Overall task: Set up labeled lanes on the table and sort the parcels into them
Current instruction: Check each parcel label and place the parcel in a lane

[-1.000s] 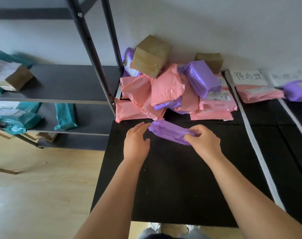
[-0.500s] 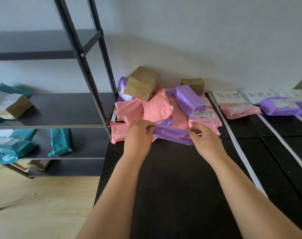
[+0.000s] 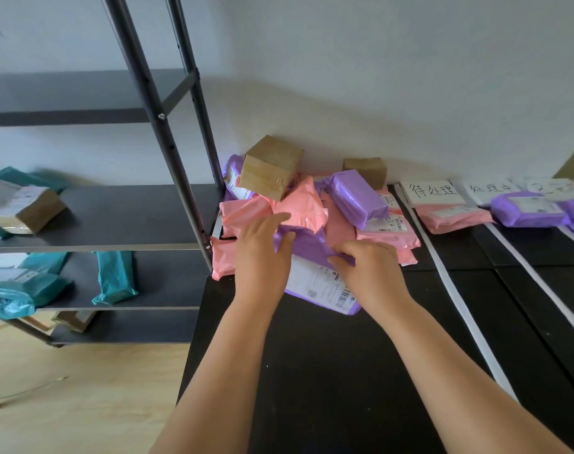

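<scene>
Left hand (image 3: 262, 253) grips the purple parcel (image 3: 316, 283) by its left end, right hand (image 3: 370, 273) pinches its right side, label facing up, at the near edge of the pile (image 3: 300, 208).

Grey wall (image 3: 377, 77), wooden floor (image 3: 82, 404), metal shelving (image 3: 141, 211)

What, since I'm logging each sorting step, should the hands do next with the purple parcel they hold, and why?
Probably lift the purple parcel clear of the pile and swing it right toward the labeled lanes. The left hand and right hand both grip it, its printed label faces up, and another purple parcel already sits in the second lane.
</scene>
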The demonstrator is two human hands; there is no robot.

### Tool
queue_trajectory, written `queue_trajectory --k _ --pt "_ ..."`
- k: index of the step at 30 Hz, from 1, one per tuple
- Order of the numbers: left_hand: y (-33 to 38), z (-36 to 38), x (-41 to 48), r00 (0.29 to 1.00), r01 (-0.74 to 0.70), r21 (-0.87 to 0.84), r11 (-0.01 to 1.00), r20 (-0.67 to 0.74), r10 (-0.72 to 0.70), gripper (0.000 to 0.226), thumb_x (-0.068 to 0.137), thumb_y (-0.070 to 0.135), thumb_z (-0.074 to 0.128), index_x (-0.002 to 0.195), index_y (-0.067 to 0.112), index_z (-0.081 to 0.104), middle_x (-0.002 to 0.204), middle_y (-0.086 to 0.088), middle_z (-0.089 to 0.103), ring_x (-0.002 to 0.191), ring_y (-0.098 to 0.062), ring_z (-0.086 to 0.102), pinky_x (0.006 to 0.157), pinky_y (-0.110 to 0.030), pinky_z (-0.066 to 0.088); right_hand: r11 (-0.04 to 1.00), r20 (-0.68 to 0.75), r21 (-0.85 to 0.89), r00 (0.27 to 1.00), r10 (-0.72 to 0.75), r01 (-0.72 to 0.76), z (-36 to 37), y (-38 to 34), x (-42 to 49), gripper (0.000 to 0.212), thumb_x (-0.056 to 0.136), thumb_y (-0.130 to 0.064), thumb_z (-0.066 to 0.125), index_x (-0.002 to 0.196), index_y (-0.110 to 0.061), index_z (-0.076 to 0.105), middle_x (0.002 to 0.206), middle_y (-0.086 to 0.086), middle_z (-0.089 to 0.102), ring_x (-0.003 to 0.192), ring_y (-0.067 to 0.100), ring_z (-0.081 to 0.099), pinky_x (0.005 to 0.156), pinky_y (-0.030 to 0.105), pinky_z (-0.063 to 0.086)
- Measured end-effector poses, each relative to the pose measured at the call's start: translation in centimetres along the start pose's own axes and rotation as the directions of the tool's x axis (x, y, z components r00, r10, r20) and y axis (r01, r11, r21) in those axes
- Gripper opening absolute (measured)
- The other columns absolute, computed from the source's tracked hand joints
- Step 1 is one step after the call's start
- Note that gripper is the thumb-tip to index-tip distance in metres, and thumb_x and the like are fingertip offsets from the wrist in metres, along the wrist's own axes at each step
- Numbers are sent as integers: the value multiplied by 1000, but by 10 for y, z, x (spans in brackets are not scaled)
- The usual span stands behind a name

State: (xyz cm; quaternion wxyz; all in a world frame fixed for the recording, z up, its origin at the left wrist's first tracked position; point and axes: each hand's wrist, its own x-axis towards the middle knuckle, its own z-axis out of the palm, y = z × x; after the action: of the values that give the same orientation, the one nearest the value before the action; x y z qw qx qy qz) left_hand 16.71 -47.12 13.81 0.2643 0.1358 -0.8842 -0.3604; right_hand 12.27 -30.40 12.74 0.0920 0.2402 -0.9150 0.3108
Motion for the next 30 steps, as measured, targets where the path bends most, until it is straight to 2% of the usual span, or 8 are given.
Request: queue_trajectory --k 3,8,11,14,18,23,26,30 --pt "-1 -8 -1 995 54 -53 997 -85 -59 34 96 13 63 129 21 65 132 3 62 123 -19 54 103 -40 47 960 17 177 975 220 -219 -8 4 5 24 93 -20 65 71 -18 57 60 -8 54 60 15 52 57 24 38" --pt "0 -8 -9 968 199 -96 975 -133 -211 28 96 12 60 122 21 66 124 6 64 114 -20 59 98 -41 50 841 47 394 922 385 -371 -20 16 13 24 95 -22 64 79 -5 61 72 1 65 72 14 68 54 32 57" --pt "0 -4 -7 983 159 -94 983 -74 -167 36 95 9 61 128 21 65 130 6 63 122 -17 55 103 -38 46 878 24 342 938 346 -333 -23 15 15 23 95 -20 64 74 -11 60 69 -4 61 69 11 62 55 22 45" --pt "10 0 -5 995 -42 -16 999 -90 40 40 88 2 68 126 16 67 133 2 63 128 -21 52 109 -36 40 953 38 182 970 239 -242 -25 10 15 16 95 -18 63 80 -18 67 75 -2 66 74 16 63 65 30 49" --pt "19 11 -2 958 -276 184 943 -23 285 34 76 6 82 110 12 76 116 -4 72 115 -33 59 98 -47 42 998 -36 3 997 68 -68 -25 -2 12 12 95 -20 66 99 -18 77 92 1 74 81 18 65 88 46 50" --pt "19 19 -2 934 -344 244 907 -7 357 15 72 5 83 85 11 78 86 -2 73 87 -33 63 85 -42 42 999 -51 -46 998 -29 27 -26 -5 14 12 95 -22 64 101 -22 75 103 -3 72 88 10 58 103 45 40" --pt "17 17 0 976 -210 216 953 -2 216 6 83 9 75 88 11 78 84 -2 72 88 -29 59 84 -34 32 1000 -219 -9 976 2 -4 -32 -7 12 26 92 -18 70 118 -16 70 125 3 64 119 21 57 108 46 37" --pt "11 11 6 986 167 9 986 26 -167 10 96 18 61 91 15 70 73 10 61 74 -17 60 61 -27 44 970 -357 200 912 201 -135 -43 -4 15 33 95 -20 64 129 -17 62 124 -1 63 121 18 55 104 46 42"
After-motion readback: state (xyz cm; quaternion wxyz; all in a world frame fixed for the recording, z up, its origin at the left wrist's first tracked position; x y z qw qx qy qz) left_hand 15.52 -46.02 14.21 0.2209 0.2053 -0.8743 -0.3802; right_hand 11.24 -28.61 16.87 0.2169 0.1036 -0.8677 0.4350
